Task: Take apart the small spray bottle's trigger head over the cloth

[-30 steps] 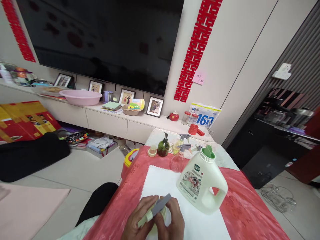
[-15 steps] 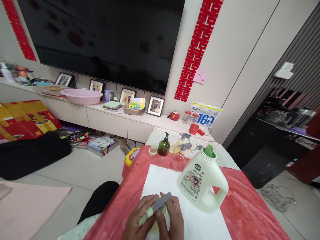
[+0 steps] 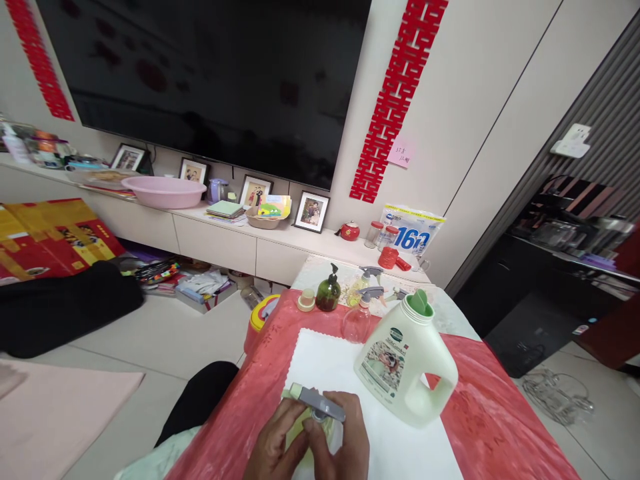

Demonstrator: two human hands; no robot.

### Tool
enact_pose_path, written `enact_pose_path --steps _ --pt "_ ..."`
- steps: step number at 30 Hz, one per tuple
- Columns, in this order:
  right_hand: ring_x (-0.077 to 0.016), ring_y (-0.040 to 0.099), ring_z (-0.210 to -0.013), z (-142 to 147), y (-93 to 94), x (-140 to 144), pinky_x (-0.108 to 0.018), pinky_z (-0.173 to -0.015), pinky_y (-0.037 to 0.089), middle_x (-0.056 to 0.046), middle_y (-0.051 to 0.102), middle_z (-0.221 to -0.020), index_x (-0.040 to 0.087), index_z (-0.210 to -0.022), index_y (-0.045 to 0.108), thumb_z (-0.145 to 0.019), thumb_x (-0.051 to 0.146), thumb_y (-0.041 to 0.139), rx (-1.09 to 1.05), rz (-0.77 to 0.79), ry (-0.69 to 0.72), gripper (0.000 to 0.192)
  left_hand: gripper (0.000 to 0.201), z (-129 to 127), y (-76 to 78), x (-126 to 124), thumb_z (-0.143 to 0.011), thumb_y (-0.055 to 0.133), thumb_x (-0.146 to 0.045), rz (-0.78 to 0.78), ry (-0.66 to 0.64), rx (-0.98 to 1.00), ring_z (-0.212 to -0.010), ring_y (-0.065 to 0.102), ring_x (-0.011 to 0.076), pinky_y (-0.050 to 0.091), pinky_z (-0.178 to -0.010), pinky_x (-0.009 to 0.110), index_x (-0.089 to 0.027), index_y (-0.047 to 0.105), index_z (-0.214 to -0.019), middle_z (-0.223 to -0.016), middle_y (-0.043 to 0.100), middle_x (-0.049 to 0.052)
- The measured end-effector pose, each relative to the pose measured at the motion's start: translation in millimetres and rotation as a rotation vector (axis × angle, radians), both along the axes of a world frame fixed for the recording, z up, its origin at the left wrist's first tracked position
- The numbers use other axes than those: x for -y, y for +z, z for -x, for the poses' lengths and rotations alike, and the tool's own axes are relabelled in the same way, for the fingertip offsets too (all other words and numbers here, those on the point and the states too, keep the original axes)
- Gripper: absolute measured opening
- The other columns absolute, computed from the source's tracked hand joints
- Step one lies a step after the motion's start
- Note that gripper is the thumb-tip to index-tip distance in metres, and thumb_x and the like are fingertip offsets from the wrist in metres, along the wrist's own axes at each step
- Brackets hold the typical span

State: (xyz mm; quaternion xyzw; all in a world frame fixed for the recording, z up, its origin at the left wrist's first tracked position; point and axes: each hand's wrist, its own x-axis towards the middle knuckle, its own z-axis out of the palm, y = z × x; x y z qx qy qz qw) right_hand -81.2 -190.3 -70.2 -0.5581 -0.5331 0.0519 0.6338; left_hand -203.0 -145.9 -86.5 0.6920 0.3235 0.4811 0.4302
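My left hand (image 3: pixel 274 437) is closed around a spray bottle (image 3: pixel 296 430) of pale yellow-green tint, its lower part partly covered by my fingers. The grey trigger spray head (image 3: pixel 323 404) sits at the bottle's neck, its pale green nozzle pointing to the upper left. Fingers of my right hand (image 3: pixel 347 437) are closed on the spray head and its collar. A white cloth or sheet (image 3: pixel 320 353) lies beneath. To the right of my hands stands a large pale green detergent jug (image 3: pixel 405 363) with a green spout in its uncapped mouth.
Behind the jug are a clear spray bottle (image 3: pixel 356 323), another spray bottle (image 3: pixel 357 287) and a green pump bottle (image 3: pixel 328 293). A pale cap (image 3: pixel 306 301) rests at the left on the red tablecloth (image 3: pixel 500 407). A low cabinet (image 3: pixel 215 243) runs behind the table.
The spray head has turned, so its nozzle has swung from the lower left to the upper left. Both hands stay at the bottle; the jug stands where it was.
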Motion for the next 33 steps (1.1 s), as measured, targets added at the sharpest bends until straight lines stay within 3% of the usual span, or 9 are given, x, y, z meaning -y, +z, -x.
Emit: enact_pose_path --steps 4,13,18,21,25,28,31,33 --pt "-0.0186 0.059 -0.107 -0.8 4.2 0.7 -0.028 -0.091 0.051 -0.007 0.056 -0.117 0.027 -0.135 0.058 -0.108 0.044 0.05 0.014 -0.063 0.091 0.033 0.029 -0.1 1.5 0.9 -0.094 0.067 -0.04 0.0 -0.006 -0.018 -0.104 0.076 0.0221 0.062 -0.093 0.028 -0.028 0.077 -0.118 -0.112 0.08 0.007" --pt "-0.0163 0.059 -0.096 -5.4 2.2 -0.6 -0.025 -0.085 0.049 -0.004 0.059 -0.104 0.022 -0.108 0.066 -0.098 0.04 0.067 0.024 0.017 0.019 0.021 0.036 -1.0 6.0 -1.5 -0.096 0.063 -0.037 -0.063 -0.027 -0.043 -0.116 0.073 0.0234 0.059 -0.101 0.029 -0.03 0.071 -0.131 -0.13 0.074 0.009" --pt "-0.0158 0.057 -0.095 -1.2 0.5 -2.6 -0.025 -0.084 0.047 -0.003 0.058 -0.102 0.022 -0.109 0.064 -0.1 0.038 0.064 -0.003 0.006 -0.004 0.018 0.037 -1.3 12.4 -1.0 -0.096 0.063 -0.04 -0.049 -0.032 -0.033 -0.114 0.074 0.0242 0.061 -0.098 0.03 -0.029 0.071 -0.13 -0.128 0.075 0.01" --pt "-0.0164 0.058 -0.095 1.2 0.4 -3.8 -0.026 -0.084 0.047 -0.003 0.059 -0.103 0.022 -0.113 0.062 -0.102 0.038 0.06 -0.013 -0.031 -0.023 0.019 0.037 -1.9 4.7 -2.5 -0.096 0.064 -0.041 -0.04 0.002 -0.042 -0.113 0.075 0.0232 0.06 -0.099 0.03 -0.028 0.072 -0.129 -0.127 0.076 0.01" --pt "-0.0168 0.057 -0.095 4.0 1.7 -4.8 -0.027 -0.085 0.047 -0.004 0.059 -0.102 0.022 -0.113 0.063 -0.104 0.036 0.056 -0.008 -0.043 -0.028 0.018 0.036 -3.8 -17.6 -6.7 -0.094 0.065 -0.044 -0.115 0.041 0.016 -0.11 0.076 0.0228 0.061 -0.096 0.028 -0.027 0.074 -0.125 -0.119 0.079 0.009" --pt "-0.0169 0.057 -0.096 6.2 1.7 -5.4 -0.027 -0.085 0.046 -0.004 0.058 -0.103 0.022 -0.113 0.063 -0.105 0.037 0.054 0.001 -0.052 -0.053 0.019 0.038 -5.0 -30.3 -9.2 -0.095 0.063 -0.04 -0.112 0.017 0.004 -0.113 0.074 0.0223 0.061 -0.097 0.028 -0.029 0.07 -0.131 -0.124 0.077 0.009" --pt "-0.0168 0.057 -0.091 8.8 0.1 -6.3 -0.026 -0.082 0.046 -0.004 0.058 -0.1 0.021 -0.109 0.061 -0.105 0.042 0.055 0.002 -0.061 -0.102 0.022 0.038 -3.7 -31.2 -11.1 -0.095 0.064 -0.037 -0.133 -0.002 -0.009 -0.116 0.073 0.0225 0.06 -0.099 0.028 -0.031 0.069 -0.132 -0.128 0.075 0.008" --pt "-0.0165 0.056 -0.088 10.2 -1.6 -7.1 -0.026 -0.079 0.045 -0.003 0.057 -0.097 0.02 -0.106 0.06 -0.104 0.046 0.057 0.007 -0.055 -0.148 0.026 0.038 -1.0 -22.6 -11.2 -0.095 0.063 -0.036 -0.141 -0.02 0.0 -0.115 0.073 0.0227 0.059 -0.1 0.028 -0.033 0.069 -0.132 -0.129 0.075 0.007"
